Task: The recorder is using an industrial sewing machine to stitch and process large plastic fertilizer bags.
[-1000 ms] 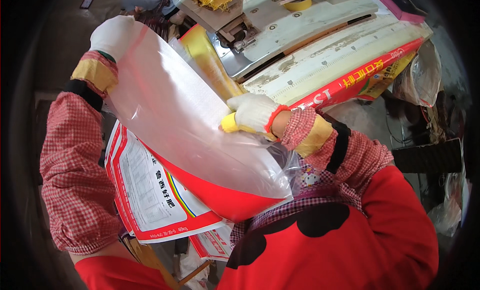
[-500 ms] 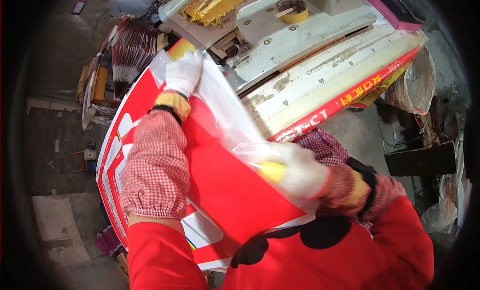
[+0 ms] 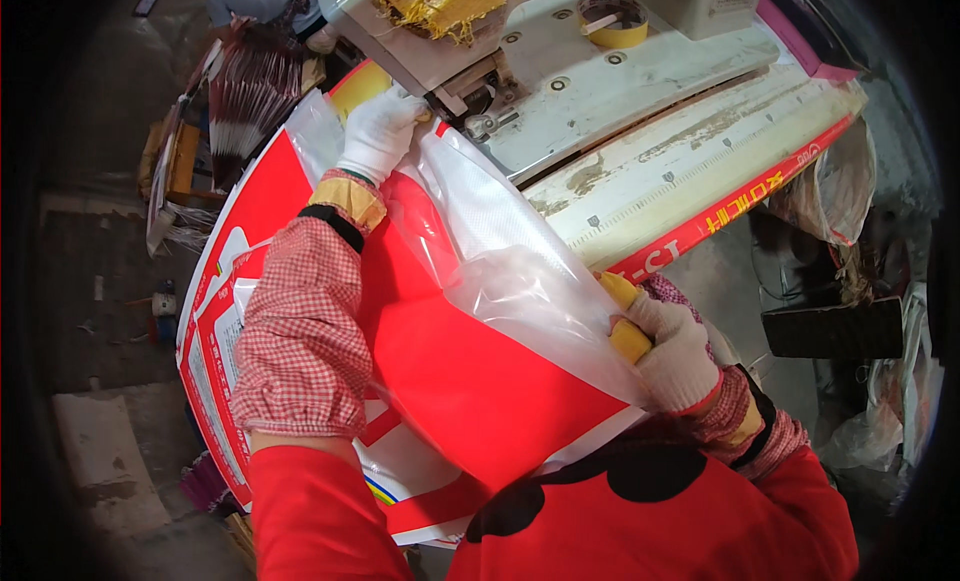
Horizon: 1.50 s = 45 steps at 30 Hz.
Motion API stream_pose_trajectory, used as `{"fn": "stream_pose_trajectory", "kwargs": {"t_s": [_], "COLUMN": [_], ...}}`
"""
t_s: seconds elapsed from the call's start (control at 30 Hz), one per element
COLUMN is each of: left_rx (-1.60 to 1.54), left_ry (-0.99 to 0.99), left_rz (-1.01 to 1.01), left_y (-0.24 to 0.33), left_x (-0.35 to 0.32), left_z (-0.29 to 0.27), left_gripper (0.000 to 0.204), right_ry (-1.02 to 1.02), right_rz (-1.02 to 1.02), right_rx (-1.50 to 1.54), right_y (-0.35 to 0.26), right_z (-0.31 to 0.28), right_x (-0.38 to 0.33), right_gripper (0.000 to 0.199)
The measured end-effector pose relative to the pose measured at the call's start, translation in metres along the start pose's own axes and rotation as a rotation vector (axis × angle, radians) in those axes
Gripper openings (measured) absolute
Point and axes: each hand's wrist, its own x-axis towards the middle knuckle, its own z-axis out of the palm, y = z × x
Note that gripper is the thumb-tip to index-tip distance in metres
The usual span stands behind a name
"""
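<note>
- Woven red-and-white sack (image 3: 490, 391), creased, lies beside the sewing machine (image 3: 660, 76); glossy clear liner (image 3: 525, 293) in its mouth.
- Left hand (image 3: 382, 133): grip pinches far corner.
- Right hand (image 3: 680, 353): grip pinches near edge.
- Yellow tape roll (image 3: 615, 39) on machine.

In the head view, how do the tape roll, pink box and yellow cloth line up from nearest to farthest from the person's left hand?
From the left hand:
1. Yellow cloth: above, slightly right.
2. Tape roll: farther right, also higher.
3. Pink box: far right, near the top.
</note>
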Motion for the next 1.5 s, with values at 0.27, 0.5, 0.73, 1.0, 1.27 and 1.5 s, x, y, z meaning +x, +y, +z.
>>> {"fn": "stream_pose_trajectory", "kwargs": {"t_s": [0.27,0.5,0.73,1.0,1.27,1.5], "left_rx": [0.043,0.073,0.388,0.439,0.002,-0.456], "left_ry": [-0.238,-0.222,-0.253,-0.175,-0.275,-1.032], "left_rz": [-0.184,0.001,-0.158,-0.018,0.443,0.447], "left_y": [0.037,0.029,-0.088,-0.087,0.203,0.245], "left_x": [-0.029,-0.02,0.048,0.064,0.018,0.025], "left_z": [-0.063,-0.046,-0.039,-0.134,-0.215,-0.195], "left_gripper": [0.02,0.022,0.026,0.023,0.01,0.059], "right_ry": [-0.042,-0.213,0.206,0.09,-0.603,-0.635], "right_rz": [-0.132,-0.251,-0.988,-0.773,-0.605,-0.751], "right_rx": [-0.585,-1.081,-0.98,-1.012,-1.158,-1.219], "right_y": [-0.008,-0.016,-0.005,-0.076,-0.127,-0.118], "right_z": [-0.002,-0.017,0.048,0.085,0.04,0.051], "right_x": [0.001,-0.018,0.115,0.209,0.235,0.25], "right_gripper": [0.028,0.041,0.02,0.019,0.039,0.031]}}
